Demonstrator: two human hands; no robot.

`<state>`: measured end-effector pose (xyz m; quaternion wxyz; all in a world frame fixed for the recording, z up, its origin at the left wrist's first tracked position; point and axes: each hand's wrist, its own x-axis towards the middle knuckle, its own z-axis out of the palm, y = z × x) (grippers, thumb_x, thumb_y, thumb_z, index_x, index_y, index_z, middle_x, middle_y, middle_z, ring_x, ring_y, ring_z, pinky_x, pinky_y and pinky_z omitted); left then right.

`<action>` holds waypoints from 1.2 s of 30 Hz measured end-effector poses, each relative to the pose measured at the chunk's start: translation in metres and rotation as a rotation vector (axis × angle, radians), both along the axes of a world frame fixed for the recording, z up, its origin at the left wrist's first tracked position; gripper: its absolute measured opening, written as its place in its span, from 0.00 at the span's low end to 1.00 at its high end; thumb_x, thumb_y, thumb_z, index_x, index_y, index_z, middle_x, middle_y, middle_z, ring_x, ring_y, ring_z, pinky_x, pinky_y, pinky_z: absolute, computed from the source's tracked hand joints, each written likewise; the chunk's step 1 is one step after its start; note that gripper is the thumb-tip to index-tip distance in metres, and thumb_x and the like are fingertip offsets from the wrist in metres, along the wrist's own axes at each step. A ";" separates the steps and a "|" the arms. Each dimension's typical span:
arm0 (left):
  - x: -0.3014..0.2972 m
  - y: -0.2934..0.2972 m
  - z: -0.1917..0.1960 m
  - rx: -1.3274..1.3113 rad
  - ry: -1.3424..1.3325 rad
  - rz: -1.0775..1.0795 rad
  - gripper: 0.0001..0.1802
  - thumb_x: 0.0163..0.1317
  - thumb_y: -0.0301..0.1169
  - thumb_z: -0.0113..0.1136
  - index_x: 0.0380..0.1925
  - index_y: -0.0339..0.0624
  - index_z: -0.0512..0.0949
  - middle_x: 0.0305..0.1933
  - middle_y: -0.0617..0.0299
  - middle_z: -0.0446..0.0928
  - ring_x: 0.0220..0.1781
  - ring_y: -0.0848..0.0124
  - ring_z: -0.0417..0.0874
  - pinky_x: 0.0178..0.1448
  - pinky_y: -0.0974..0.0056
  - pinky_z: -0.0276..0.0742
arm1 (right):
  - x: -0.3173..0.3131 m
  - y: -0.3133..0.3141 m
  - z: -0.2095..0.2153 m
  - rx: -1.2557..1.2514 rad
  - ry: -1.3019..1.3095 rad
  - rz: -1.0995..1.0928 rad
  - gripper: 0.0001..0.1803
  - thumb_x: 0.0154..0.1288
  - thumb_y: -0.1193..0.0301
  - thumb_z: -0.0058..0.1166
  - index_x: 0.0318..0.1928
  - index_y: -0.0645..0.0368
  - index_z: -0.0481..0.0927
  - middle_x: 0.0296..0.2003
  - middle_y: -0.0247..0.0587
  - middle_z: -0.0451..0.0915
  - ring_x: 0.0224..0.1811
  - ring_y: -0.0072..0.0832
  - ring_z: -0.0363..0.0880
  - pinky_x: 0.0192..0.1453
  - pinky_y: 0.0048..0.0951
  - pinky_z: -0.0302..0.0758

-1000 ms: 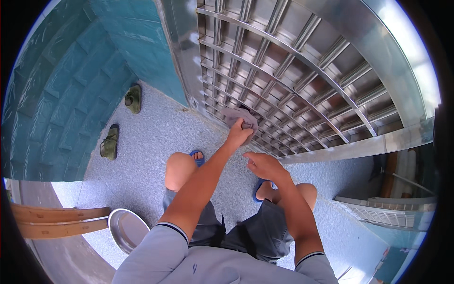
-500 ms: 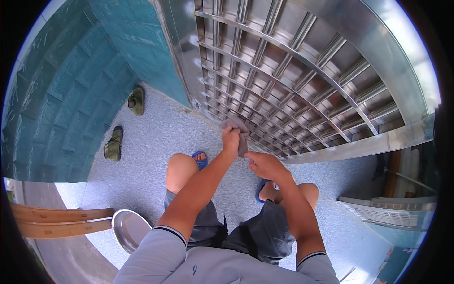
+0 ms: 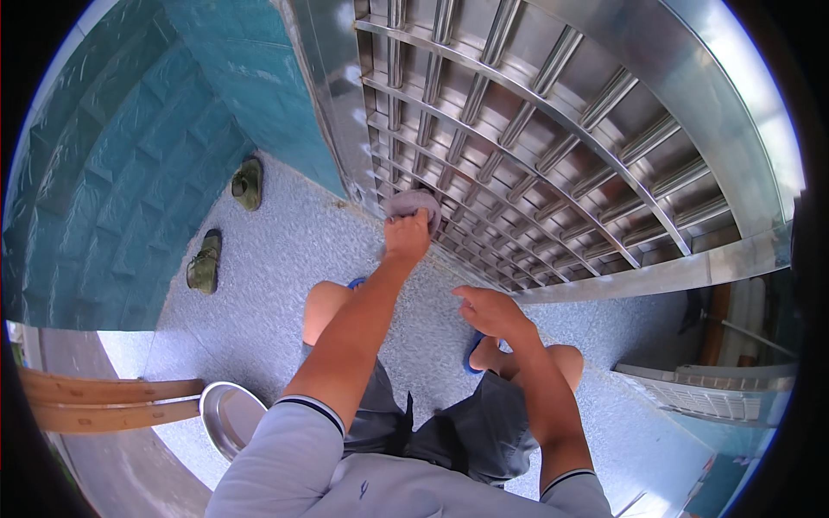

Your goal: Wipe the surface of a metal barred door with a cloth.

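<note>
Left hand (image 3: 408, 235) gripped roundish wad of grey cloth (image 3: 409, 204) straight ahead, low against steel grille (image 3: 561, 148); right hand (image 3: 492, 312) hung empty, loosely open, farther off rightward.

The cloth (image 3: 406, 202) is greyish-mauve, kinda scrunched into a rounded wad, up against the low part of the door (image 3: 561, 129) near its left side. The door's shiny silver metal, standing upright, basically a grid of chunky bars (image 3: 498, 39) inside a wide plain frame (image 3: 673, 276).
</note>
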<state>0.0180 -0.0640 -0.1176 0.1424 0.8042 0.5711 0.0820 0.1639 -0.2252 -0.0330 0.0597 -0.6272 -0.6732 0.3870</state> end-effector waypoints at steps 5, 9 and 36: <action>-0.001 -0.001 -0.011 0.031 -0.042 0.017 0.13 0.51 0.34 0.56 0.36 0.43 0.73 0.31 0.45 0.79 0.37 0.50 0.81 0.40 0.52 0.75 | -0.002 -0.003 0.001 0.001 -0.013 -0.014 0.21 0.58 0.68 0.49 0.53 0.52 0.72 0.38 0.45 0.79 0.42 0.42 0.77 0.45 0.40 0.72; 0.016 0.010 -0.014 -0.080 -0.440 0.161 0.13 0.48 0.31 0.57 0.36 0.41 0.73 0.27 0.50 0.79 0.31 0.54 0.81 0.36 0.58 0.77 | -0.004 0.000 0.002 0.018 0.013 0.008 0.20 0.57 0.68 0.48 0.52 0.53 0.73 0.37 0.45 0.80 0.41 0.42 0.78 0.44 0.41 0.72; 0.031 -0.005 0.006 -0.445 -1.242 0.344 0.16 0.55 0.31 0.55 0.44 0.42 0.67 0.45 0.50 0.76 0.47 0.58 0.77 0.54 0.57 0.72 | -0.003 0.002 0.001 0.060 0.037 0.002 0.19 0.57 0.69 0.49 0.51 0.55 0.73 0.35 0.46 0.80 0.40 0.43 0.78 0.44 0.42 0.72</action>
